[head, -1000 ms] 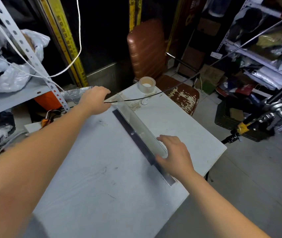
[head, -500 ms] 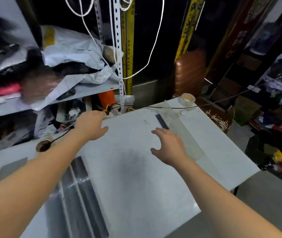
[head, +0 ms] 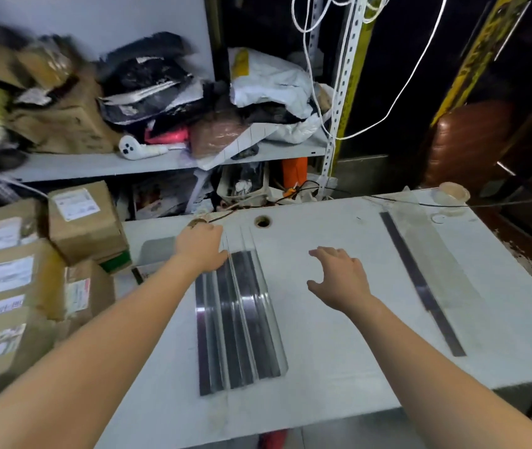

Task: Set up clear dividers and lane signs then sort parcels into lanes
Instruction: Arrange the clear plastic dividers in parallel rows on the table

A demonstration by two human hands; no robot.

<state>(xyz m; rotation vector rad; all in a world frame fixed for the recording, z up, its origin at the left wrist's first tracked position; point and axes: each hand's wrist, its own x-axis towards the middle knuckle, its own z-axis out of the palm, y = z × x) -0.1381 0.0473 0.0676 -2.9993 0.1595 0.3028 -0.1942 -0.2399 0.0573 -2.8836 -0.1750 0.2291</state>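
On the white table [head: 339,345] a stack of clear dividers with dark base strips [head: 238,319] lies in the middle left. My left hand [head: 201,247] rests at the far left end of that stack, its fingers hidden from view. My right hand [head: 339,277] hovers open with spread fingers just right of the stack, touching nothing. One clear divider [head: 426,280] stands apart on the right side of the table, running front to back. Several brown cardboard parcels [head: 25,273] with white labels are piled at the left.
A roll of clear tape [head: 452,191] sits at the far right corner, with a thin black cable crossing there. A cable hole [head: 262,221] is in the tabletop. A cluttered shelf [head: 161,157] stands behind; a brown chair [head: 471,140] at right.
The view swung left from the right-hand divider. Both hands left that divider and moved left to the stack of dividers; the parcels came into view.
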